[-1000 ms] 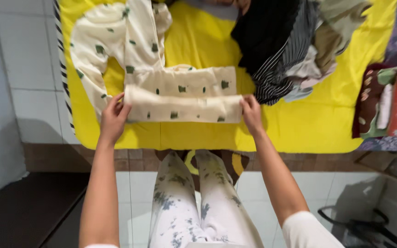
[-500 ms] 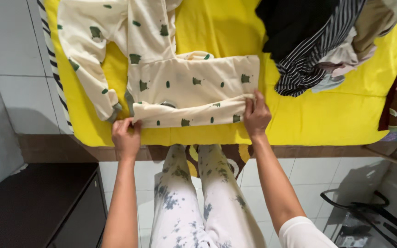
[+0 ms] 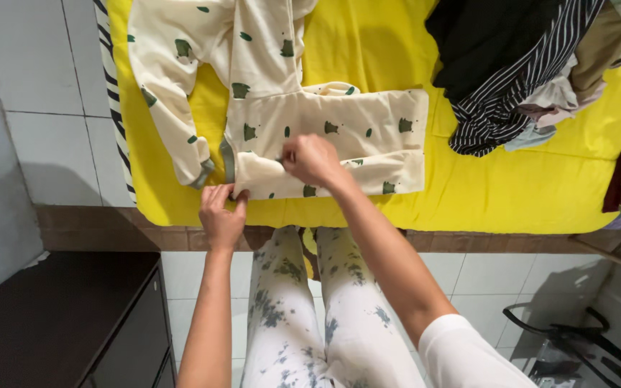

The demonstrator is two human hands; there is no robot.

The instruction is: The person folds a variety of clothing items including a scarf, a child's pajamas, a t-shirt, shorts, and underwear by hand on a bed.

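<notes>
I've got one head cam only, looking steeply down from close range at the yellow bed (image 3: 512, 194) edge and floor

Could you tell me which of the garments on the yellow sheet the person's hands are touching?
The cream garment with green marks, spread flat. The left hand holds its near corner and the right hand presses its middle. The dark pile of clothes lies untouched.

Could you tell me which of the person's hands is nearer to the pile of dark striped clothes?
Right. The right hand rests mid-way along the folded cream garment, well left of the striped pile; the left hand grips the garment's near-left corner, farther away.
</notes>
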